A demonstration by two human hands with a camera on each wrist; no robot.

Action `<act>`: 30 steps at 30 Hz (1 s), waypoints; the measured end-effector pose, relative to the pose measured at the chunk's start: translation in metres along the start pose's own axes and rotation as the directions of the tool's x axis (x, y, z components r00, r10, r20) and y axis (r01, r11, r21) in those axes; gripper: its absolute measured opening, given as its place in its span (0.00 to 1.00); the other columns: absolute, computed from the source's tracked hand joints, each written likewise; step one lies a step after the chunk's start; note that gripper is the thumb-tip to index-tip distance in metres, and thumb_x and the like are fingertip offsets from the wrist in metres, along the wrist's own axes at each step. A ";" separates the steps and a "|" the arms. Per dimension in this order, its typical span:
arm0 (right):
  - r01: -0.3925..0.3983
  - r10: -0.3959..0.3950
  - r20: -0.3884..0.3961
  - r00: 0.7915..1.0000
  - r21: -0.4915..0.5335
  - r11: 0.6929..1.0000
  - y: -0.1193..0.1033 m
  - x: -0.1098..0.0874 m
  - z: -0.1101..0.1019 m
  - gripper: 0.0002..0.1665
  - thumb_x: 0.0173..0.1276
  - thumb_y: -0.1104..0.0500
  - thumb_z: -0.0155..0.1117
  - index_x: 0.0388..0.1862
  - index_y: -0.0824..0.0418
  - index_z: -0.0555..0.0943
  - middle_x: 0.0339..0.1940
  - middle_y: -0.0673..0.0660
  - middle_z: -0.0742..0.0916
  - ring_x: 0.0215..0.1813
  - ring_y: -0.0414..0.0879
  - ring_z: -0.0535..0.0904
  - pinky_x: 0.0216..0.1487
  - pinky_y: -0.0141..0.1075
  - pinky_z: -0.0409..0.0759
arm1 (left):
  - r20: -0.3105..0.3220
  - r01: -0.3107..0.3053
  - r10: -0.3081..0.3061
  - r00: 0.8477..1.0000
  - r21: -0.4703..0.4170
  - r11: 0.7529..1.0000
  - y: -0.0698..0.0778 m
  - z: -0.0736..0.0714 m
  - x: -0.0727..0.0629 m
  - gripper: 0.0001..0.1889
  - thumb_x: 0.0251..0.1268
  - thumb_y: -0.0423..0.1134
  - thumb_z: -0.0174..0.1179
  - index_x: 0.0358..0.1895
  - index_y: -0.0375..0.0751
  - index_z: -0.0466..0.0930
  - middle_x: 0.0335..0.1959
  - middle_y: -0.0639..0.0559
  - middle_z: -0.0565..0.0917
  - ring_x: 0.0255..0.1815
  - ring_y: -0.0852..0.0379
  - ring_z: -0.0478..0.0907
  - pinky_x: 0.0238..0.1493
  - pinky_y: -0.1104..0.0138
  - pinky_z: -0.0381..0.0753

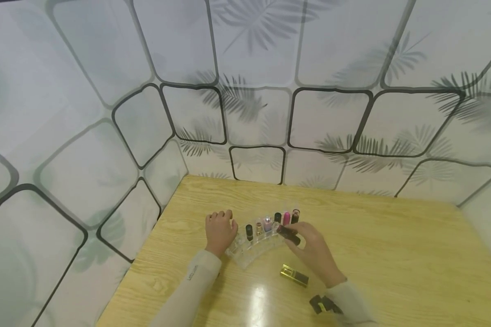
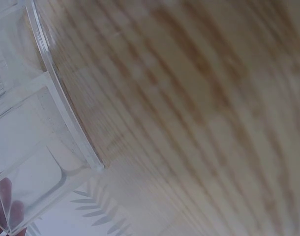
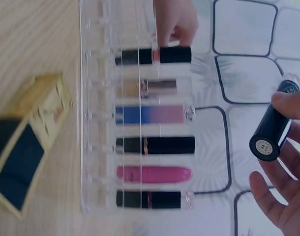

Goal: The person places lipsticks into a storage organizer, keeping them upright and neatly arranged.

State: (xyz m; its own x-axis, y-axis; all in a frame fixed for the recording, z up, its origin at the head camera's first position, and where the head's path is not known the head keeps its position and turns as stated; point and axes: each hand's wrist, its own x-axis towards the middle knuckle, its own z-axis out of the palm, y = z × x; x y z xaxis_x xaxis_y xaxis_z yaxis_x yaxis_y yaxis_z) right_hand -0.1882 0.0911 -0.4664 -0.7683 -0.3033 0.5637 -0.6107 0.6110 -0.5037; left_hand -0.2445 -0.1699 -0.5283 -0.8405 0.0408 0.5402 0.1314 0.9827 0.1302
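Note:
A clear acrylic lipstick stand point(image 1: 255, 254) curves across the wooden table with several tubes upright in it. My left hand point(image 1: 221, 230) holds the stand's left end; in the left wrist view its fingertips point(image 2: 15, 209) show through the clear plastic. My right hand point(image 1: 317, 254) pinches a dark lipstick tube point(image 3: 272, 123) between thumb and fingers, tilted, in front of the stand's right part. A round label marks the tube's base, and its other end looks clear. Among the standing tubes are a bright pink one point(image 3: 154, 174) and a blue-to-pink one point(image 3: 150, 114).
A gold and black lipstick point(image 1: 294, 275) lies on the table in front of the stand. Nearer, a black object point(image 1: 322, 304) lies partly beside my right sleeve; its kind is unclear. Patterned curtain-like walls point(image 1: 258, 122) stand behind and at the left.

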 end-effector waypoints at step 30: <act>-0.032 0.062 -0.117 0.991 0.244 0.969 -0.041 0.016 0.094 0.20 0.50 0.68 0.71 0.44 0.67 0.79 0.36 0.57 0.85 0.37 0.47 0.81 0.41 0.40 0.82 | -0.007 -0.005 0.005 1.000 0.028 1.000 -0.001 0.000 -0.001 0.06 0.52 0.41 0.62 0.31 0.43 0.79 0.26 0.48 0.84 0.29 0.50 0.80 0.41 0.55 0.76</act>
State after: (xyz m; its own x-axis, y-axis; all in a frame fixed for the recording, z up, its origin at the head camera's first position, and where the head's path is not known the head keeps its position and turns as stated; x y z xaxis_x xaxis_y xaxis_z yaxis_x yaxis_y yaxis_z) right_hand -0.1936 -0.0077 -0.4980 -0.7770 -0.1776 0.6039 -0.6143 0.4234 -0.6658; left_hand -0.2440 -0.1710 -0.5284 -0.8363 0.0449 0.5465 0.1211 0.9872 0.1041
